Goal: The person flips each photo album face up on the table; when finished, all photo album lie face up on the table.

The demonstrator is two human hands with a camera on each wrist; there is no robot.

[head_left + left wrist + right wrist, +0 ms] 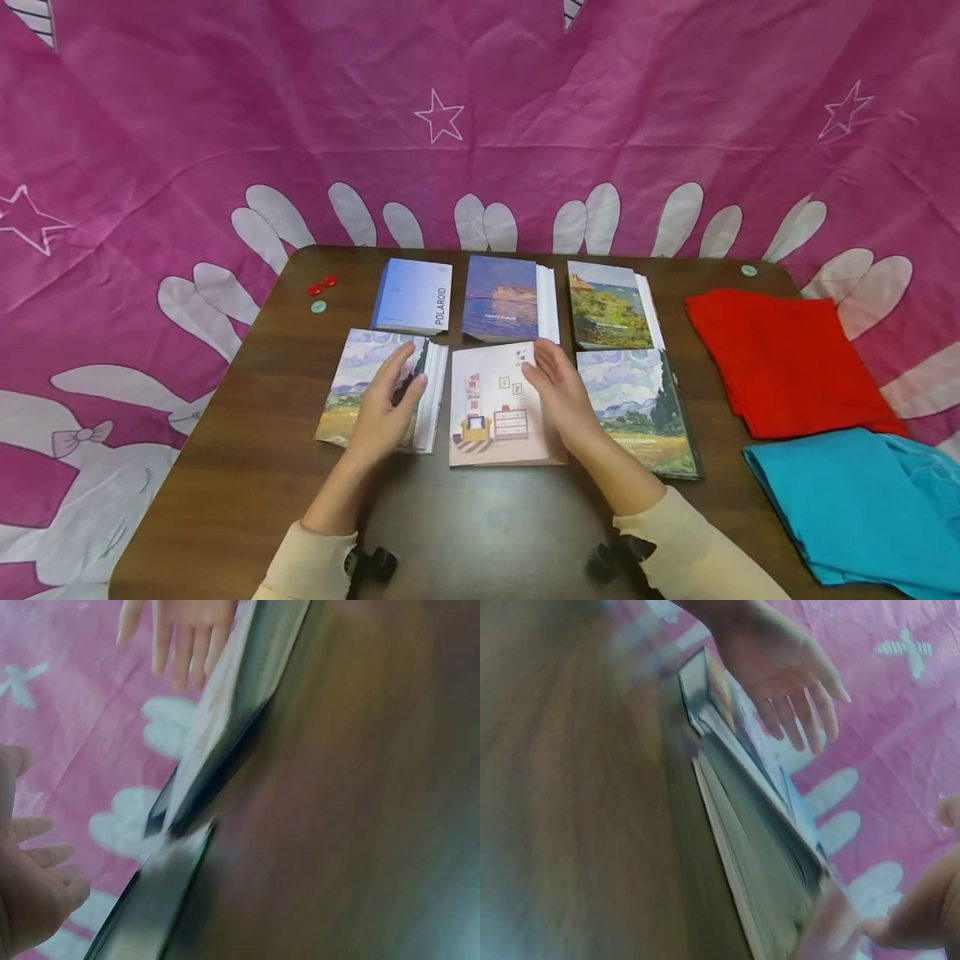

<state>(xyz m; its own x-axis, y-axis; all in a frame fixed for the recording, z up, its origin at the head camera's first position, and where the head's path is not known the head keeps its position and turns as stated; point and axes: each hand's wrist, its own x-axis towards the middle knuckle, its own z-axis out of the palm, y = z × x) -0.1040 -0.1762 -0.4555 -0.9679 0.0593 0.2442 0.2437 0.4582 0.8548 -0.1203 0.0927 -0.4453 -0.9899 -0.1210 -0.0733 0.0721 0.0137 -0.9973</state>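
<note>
Six photo albums lie in two rows on a dark wooden table (247, 467). My left hand (388, 402) is over the front-left album with a painted landscape cover (352, 392), fingers straight and holding nothing. My right hand (558, 393) is at the right edge of the front-middle album with a drawn room on its cover (491, 408), next to the front-right landscape album (648, 412); its fingers are relaxed and empty. The blurred left wrist view shows my left hand (34, 889) and album edges (217, 742). The right wrist view shows the album stack edge (757, 825) between both hands.
The back row holds a blue Polaroid album (414, 296), a sea-view album (501, 298) and a green landscape album (609, 305). A folded red cloth (787, 360) and a blue cloth (862, 500) lie at the right. Small red tokens (322, 285) and green tokens (318, 307) sit at the back left.
</note>
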